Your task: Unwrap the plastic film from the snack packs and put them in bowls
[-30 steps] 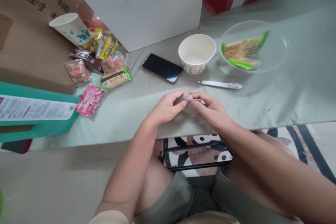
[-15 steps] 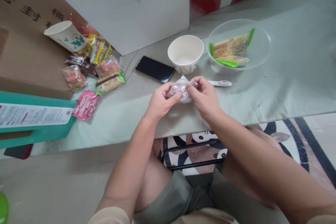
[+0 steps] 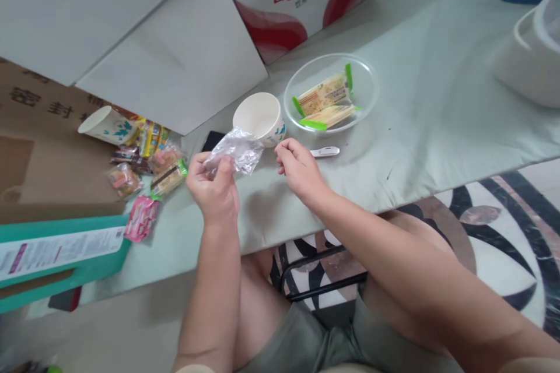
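My left hand [image 3: 215,186] is closed on a crumpled clear plastic wrapper [image 3: 240,150], pinched under the thumb. The wrapper stands in front of a white paper bowl [image 3: 258,112] with blue leaf print and hides part of its rim. My right hand [image 3: 298,168] is apart from the wrapper, fingers curled and thumb pressed in; whether something small is between them cannot be seen. Close by its fingers lies a small white tool with a slotted end [image 3: 327,152]. Behind my left hand, a dark phone [image 3: 213,141] is mostly covered.
A clear plastic bowl [image 3: 371,99] holds green-ended cracker packs [image 3: 326,96]. At left, a tipped paper cup [image 3: 105,125] and several packaged snacks [image 3: 168,179] lie by a brown carton [image 3: 61,163]. White boxes [image 3: 175,70] stand behind; a whitish container [image 3: 531,52] is at right.
My hands have come apart: the left holds the wrapper, now spread out, and the right has let go of it. The view has turned to the right.
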Demonstrator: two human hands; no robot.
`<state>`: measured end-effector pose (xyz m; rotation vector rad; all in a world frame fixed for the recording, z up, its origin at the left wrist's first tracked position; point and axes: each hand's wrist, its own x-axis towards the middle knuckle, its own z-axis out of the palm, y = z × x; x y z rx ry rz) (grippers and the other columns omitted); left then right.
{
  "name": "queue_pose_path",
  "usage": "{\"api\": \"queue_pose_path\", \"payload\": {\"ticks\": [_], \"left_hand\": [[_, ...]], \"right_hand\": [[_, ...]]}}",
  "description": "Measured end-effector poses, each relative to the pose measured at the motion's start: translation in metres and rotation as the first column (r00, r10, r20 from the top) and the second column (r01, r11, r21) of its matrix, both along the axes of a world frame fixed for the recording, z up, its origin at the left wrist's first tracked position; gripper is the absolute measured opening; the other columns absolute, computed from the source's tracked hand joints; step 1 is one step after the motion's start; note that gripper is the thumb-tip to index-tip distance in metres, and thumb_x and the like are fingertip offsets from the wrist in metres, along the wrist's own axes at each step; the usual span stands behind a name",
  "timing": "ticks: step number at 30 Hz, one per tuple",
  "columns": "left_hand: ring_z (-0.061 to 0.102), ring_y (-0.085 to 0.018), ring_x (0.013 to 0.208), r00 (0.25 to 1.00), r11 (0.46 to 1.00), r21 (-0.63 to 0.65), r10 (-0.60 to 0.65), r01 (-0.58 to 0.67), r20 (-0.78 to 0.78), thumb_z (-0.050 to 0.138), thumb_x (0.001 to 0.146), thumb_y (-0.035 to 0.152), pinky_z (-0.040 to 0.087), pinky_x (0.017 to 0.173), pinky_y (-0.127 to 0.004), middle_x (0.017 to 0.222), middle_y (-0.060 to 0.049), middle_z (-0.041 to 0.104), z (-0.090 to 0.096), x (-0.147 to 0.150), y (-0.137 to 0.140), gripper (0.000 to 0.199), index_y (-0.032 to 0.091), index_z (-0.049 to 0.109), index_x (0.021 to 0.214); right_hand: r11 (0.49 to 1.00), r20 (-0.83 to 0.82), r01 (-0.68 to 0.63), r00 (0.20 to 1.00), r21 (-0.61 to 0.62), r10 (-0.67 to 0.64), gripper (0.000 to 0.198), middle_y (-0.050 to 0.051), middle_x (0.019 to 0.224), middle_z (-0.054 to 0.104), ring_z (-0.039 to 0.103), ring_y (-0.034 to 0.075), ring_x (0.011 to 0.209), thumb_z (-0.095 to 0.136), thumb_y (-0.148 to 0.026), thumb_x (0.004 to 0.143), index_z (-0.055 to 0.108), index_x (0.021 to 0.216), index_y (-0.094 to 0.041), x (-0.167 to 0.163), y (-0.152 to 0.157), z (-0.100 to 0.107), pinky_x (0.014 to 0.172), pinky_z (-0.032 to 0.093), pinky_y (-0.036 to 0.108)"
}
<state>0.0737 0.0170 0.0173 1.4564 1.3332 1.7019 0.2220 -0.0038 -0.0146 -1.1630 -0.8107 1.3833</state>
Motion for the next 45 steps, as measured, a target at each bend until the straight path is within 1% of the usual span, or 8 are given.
{"api": "queue_pose_path", "payload": {"ticks": [10, 19, 24, 26, 28, 34, 40, 45], "left_hand": [[0.043, -0.009, 0.057, 0.959, 0.92, 0.392, 0.096, 0.016, -0.265, 0.07, 0.062, 0.025, 0.035, 0.056, -0.024, 0.064, 0.006, 0.047, 0.063, 0.055, 0.045, 0.018, 0.02, 0.056, 0.072], [0.054, -0.018, 0.067, 0.393, 0.986, -0.156, -0.119, -0.064, -0.912, 0.062, 0.066, 0.008, 0.043, 0.072, -0.031, 0.065, 0.001, 0.055, 0.05, 0.046, 0.079, 0.015, 0.023, 0.06, 0.068], [0.055, -0.017, 0.06, 0.201, 0.753, -0.653, -0.629, -0.08, -0.751, 0.064, 0.061, 0.005, 0.042, 0.066, -0.029, 0.058, 0.002, 0.06, 0.068, 0.067, 0.105, 0.017, 0.021, 0.068, 0.066], [0.06, -0.017, 0.061, 0.265, 0.543, -0.836, -0.798, -0.077, -0.542, 0.065, 0.058, 0.0, 0.043, 0.064, -0.026, 0.062, 0.002, 0.066, 0.078, 0.072, 0.111, 0.023, 0.02, 0.073, 0.068], [0.065, -0.017, 0.066, 0.44, 0.512, -0.858, -0.765, -0.027, -0.471, 0.063, 0.059, -0.007, 0.046, 0.065, -0.024, 0.069, -0.002, 0.072, 0.086, 0.072, 0.114, 0.029, 0.017, 0.075, 0.07], [0.059, -0.011, 0.054, 0.953, 0.972, -0.234, -0.104, 0.036, -0.284, 0.056, 0.077, -0.005, 0.036, 0.049, -0.019, 0.062, 0.001, 0.064, 0.084, 0.042, 0.074, 0.023, 0.017, 0.063, 0.075], [0.027, -0.005, 0.036, 0.982, 0.957, -0.289, 0.02, 0.036, 0.187, 0.067, 0.073, 0.015, 0.02, 0.038, -0.018, 0.044, 0.009, 0.024, 0.014, -0.01, 0.008, 0.046, 0.02, 0.027, 0.051], [0.039, -0.006, 0.043, 0.947, 0.906, -0.402, 0.234, -0.13, 0.221, 0.068, 0.068, 0.016, 0.026, 0.041, -0.017, 0.049, 0.008, 0.035, -0.031, -0.056, 0.001, 0.037, 0.02, 0.033, 0.055]], "right_hand": [[1.0, -0.037, 0.02, 0.999, 0.01, -0.02, 0.021, -0.002, 0.071, 0.054, 0.05, 0.015, 0.073, 0.047, -0.04, 0.086, 0.053, 0.076, -0.023, 0.025, 0.003, 0.007, 0.066, 0.037, 0.028], [1.0, -0.094, -0.012, 0.995, 0.012, 0.014, 0.021, -0.002, 0.071, 0.053, 0.049, 0.015, 0.073, 0.047, -0.04, 0.085, 0.053, 0.075, -0.023, 0.022, 0.002, 0.013, 0.066, 0.038, 0.027], [1.0, -0.082, -0.021, 0.996, -0.003, 0.021, 0.021, -0.002, 0.069, 0.052, 0.048, 0.015, 0.072, 0.046, -0.039, 0.084, 0.054, 0.074, -0.023, 0.023, 0.001, 0.017, 0.066, 0.037, 0.028], [1.0, -0.082, -0.02, 0.996, -0.009, 0.019, 0.021, -0.002, 0.069, 0.052, 0.048, 0.015, 0.072, 0.046, -0.039, 0.084, 0.054, 0.073, -0.023, 0.026, 0.001, 0.018, 0.066, 0.037, 0.028], [1.0, -0.086, -0.019, 0.996, -0.012, 0.018, 0.02, -0.002, 0.069, 0.051, 0.048, 0.015, 0.072, 0.046, -0.038, 0.084, 0.054, 0.073, -0.023, 0.03, 0.0, 0.018, 0.066, 0.037, 0.028], [1.0, -0.06, -0.022, 0.998, 0.001, 0.022, 0.02, -0.003, 0.064, 0.045, 0.044, 0.014, 0.067, 0.046, -0.036, 0.085, 0.05, 0.071, -0.023, 0.04, -0.005, 0.014, 0.063, 0.033, 0.027], [0.998, 0.108, -0.067, 0.992, 0.02, 0.065, 0.034, -0.004, 0.059, 0.03, 0.032, 0.012, 0.062, 0.044, -0.04, 0.085, 0.027, 0.061, -0.023, 0.026, -0.008, 0.01, 0.06, 0.023, 0.03], [0.981, 0.237, -0.192, 0.954, 0.007, 0.185, 0.036, -0.005, 0.06, 0.028, 0.03, 0.011, 0.06, 0.043, -0.043, 0.084, 0.026, 0.061, -0.023, -0.003, -0.022, 0.006, 0.059, 0.023, 0.03]]}}
